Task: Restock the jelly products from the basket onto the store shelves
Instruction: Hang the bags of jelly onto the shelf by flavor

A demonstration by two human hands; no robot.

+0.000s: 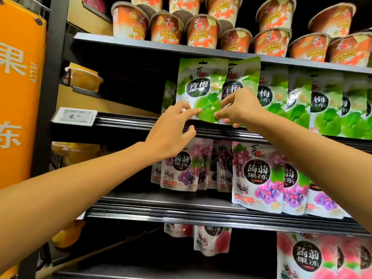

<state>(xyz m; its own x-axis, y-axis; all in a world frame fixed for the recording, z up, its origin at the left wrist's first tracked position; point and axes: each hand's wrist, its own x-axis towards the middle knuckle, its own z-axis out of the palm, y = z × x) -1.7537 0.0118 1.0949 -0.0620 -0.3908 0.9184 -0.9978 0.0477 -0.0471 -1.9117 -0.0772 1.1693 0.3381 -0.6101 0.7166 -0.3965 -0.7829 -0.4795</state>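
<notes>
Plainly, with the left hand [173,129] spread at the green pouch [199,91] and the right hand [239,107] pinching its neighbour [239,81], a nudge risked toppling both off the shelf [124,122].

Glossy plastic green pouches [201,89], metal shelf [141,42]

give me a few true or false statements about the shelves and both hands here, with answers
1. Both hands are at the green pouches. True: the left hand and right hand touch the front green pouch.
2. Purple pouches sit on the shelf above the green ones. False: the purple pouches are below; orange cups are above.
3. A price tag is clipped to the left of the green shelf's rail. True: price tag.
4. The right hand holds a cup. False: it holds no cup.
</notes>
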